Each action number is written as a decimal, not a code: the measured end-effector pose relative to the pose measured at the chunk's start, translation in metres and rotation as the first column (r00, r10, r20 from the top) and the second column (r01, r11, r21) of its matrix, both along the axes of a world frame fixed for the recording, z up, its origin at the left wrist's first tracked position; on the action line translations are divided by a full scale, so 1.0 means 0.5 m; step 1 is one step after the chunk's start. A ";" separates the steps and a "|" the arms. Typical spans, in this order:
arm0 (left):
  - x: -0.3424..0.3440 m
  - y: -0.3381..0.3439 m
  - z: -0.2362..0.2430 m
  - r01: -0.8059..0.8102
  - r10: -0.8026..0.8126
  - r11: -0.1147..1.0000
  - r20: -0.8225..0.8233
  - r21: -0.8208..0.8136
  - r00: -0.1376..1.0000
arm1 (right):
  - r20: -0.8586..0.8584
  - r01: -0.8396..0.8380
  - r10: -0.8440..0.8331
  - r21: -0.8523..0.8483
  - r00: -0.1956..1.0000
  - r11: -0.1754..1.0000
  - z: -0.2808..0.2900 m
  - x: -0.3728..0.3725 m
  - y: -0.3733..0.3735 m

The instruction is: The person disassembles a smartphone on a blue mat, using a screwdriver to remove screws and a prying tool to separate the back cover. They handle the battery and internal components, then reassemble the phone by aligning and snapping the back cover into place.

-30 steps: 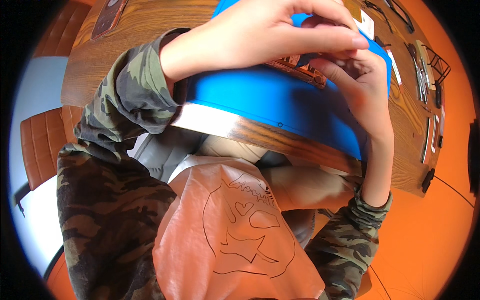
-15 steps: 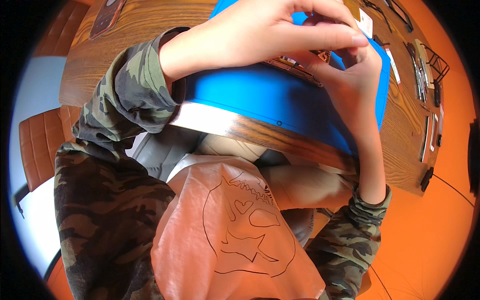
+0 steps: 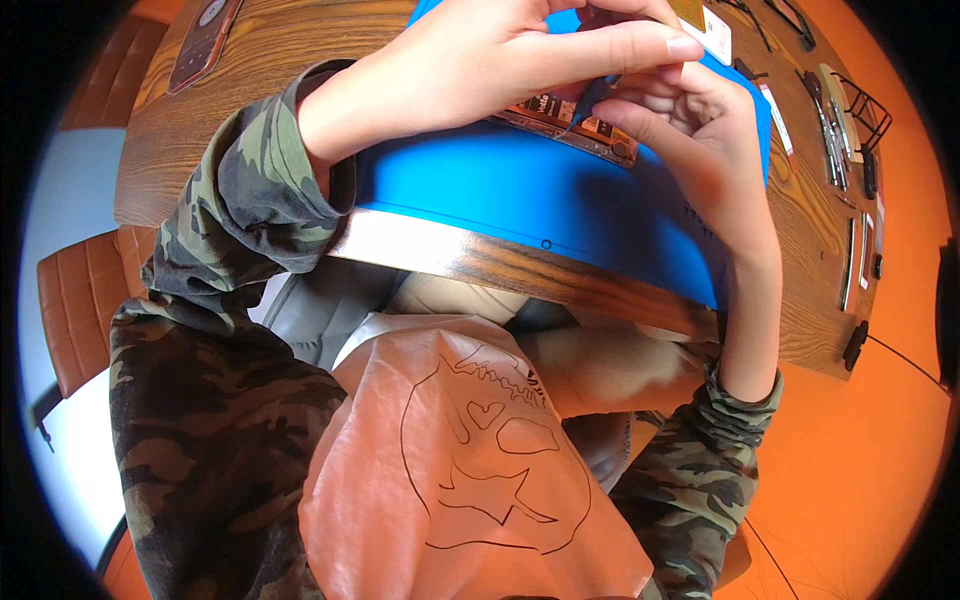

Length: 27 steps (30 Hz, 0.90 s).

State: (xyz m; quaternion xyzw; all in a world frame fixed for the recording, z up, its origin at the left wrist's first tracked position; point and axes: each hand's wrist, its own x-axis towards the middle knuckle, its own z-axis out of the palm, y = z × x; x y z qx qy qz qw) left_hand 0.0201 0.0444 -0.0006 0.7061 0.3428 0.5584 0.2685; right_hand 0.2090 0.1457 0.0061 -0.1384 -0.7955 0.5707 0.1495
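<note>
An opened phone [image 3: 612, 148] with its dark battery and inner parts showing lies on a blue mat [image 3: 460, 185]. Over it, a slim dark blue pointed tool [image 3: 594, 97] slants down, its tip at the phone's near edge. My right hand [image 3: 705, 140] has its thumb against this tool, the fingers curled behind. From the left, my left hand [image 3: 520, 60] reaches across above the phone, thumb stretched over the right fingers and the other fingers bent. Whatever it pinches is hidden by the hand, as is the phone's far part.
Another phone [image 3: 205, 42] lies at the table's far left. Along the right side are several slim metal tools [image 3: 832, 135], a black wire stand [image 3: 862, 110] and a white card-like piece [image 3: 717, 38]. The wooden table edge [image 3: 500, 265] runs close before me; a brown chair [image 3: 80, 310] stands left.
My hands have shifted slightly apart and rearranged their fingers, so the dark blue tool and more of the opened phone now show. The view has shifted slightly.
</note>
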 end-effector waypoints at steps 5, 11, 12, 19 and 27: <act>-0.005 -0.006 0.009 -0.032 0.031 0.997 -0.016 -0.076 0.999 | -0.187 0.124 -0.093 0.161 0.978 0.979 -0.010 -0.004 -0.011; 0.017 -0.016 0.019 -0.026 0.022 0.997 -0.067 -0.068 0.998 | -0.136 0.060 -0.032 0.209 0.990 0.976 -0.003 -0.007 -0.017; 0.021 -0.015 0.020 -0.007 0.004 0.998 -0.052 -0.062 0.999 | -0.186 0.069 0.002 0.377 0.983 0.924 -0.001 -0.009 -0.020; 0.012 -0.029 0.034 -0.034 0.019 0.991 -0.114 -0.128 0.993 | -0.046 -0.091 0.098 0.134 0.994 0.987 0.024 0.008 -0.010; 0.019 -0.025 0.004 -0.157 0.162 0.986 0.114 -0.051 0.980 | -0.134 0.042 -0.027 0.111 0.991 0.993 0.008 0.010 0.015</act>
